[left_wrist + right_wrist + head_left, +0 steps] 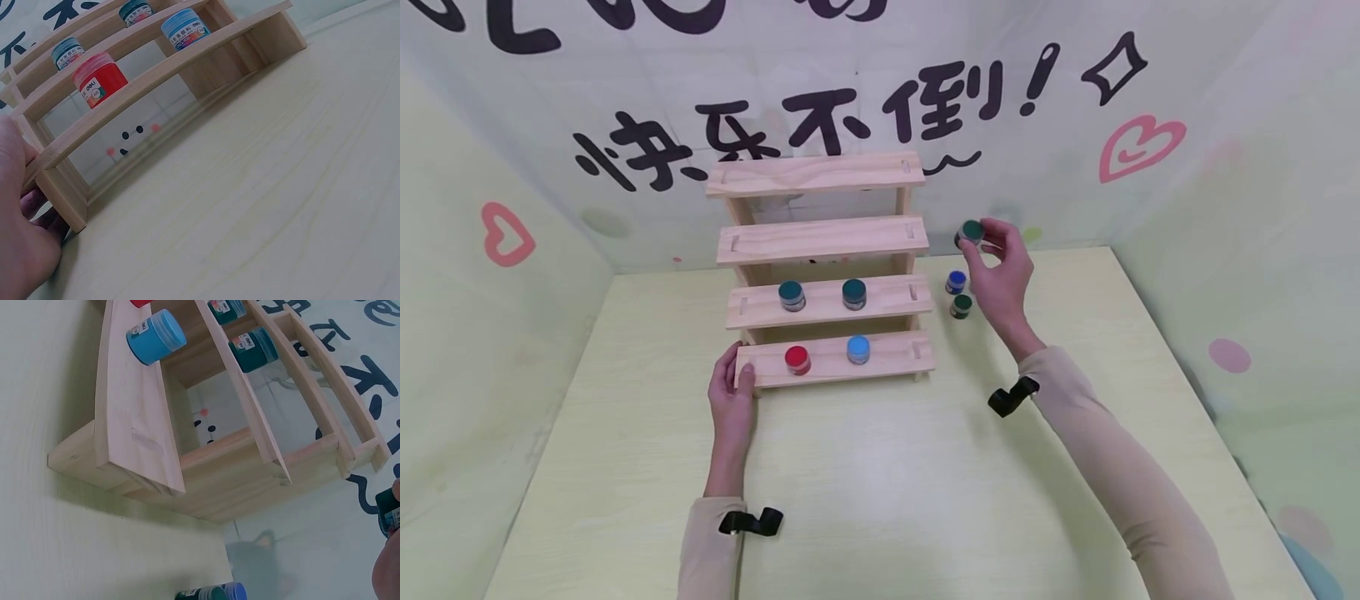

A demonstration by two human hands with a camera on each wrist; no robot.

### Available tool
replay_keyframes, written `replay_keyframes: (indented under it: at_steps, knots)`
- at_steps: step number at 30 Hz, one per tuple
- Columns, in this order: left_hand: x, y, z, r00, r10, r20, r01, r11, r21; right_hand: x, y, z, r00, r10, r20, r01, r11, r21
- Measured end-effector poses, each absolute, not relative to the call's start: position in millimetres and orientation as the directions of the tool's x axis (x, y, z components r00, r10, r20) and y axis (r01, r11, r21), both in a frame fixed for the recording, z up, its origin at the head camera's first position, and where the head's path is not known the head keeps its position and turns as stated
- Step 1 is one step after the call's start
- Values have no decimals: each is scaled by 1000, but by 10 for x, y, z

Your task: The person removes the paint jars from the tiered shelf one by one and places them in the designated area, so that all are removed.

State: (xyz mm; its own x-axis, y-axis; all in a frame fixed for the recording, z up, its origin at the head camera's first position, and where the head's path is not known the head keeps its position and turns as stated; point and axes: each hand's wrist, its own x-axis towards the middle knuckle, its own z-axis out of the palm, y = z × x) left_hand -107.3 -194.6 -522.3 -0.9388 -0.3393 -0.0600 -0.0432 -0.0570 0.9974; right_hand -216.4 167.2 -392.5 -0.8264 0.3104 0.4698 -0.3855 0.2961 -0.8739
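A four-tier wooden rack stands near the back of the table. My left hand grips the left end of its lowest shelf, thumb on top. To the right of the rack, my right hand pinches a dark green paint jar between thumb and fingers, off the table. That jar shows only partly at the right wrist view's edge. The lowest shelf carries a red paint jar and a light blue one. Two teal jars, a left one and a right one, sit one tier up.
Beside the rack's right side, a blue jar and a dark green jar stand on the light wood table. A printed cloth backdrop rises behind the table and along both sides.
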Motion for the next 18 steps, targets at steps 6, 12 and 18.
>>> replay_keyframes:
  at_steps: [6,12,18]
  knots:
    - [-1073,-1950,-5229,-939,-340,-47,-31,-51,998,-2224,1887,-4134,-831,333,445,-351,306,-885]
    - [-1074,-1953,-5226,-940,-337,-48,-35,-43,998,-2197,2014,-4254,-847,369,383,-276,312,-909]
    - [-1071,-1952,-5228,-941,-335,-55,-39,-54,998,-2147,2062,-4298,-859,397,324,-213,299,-930]
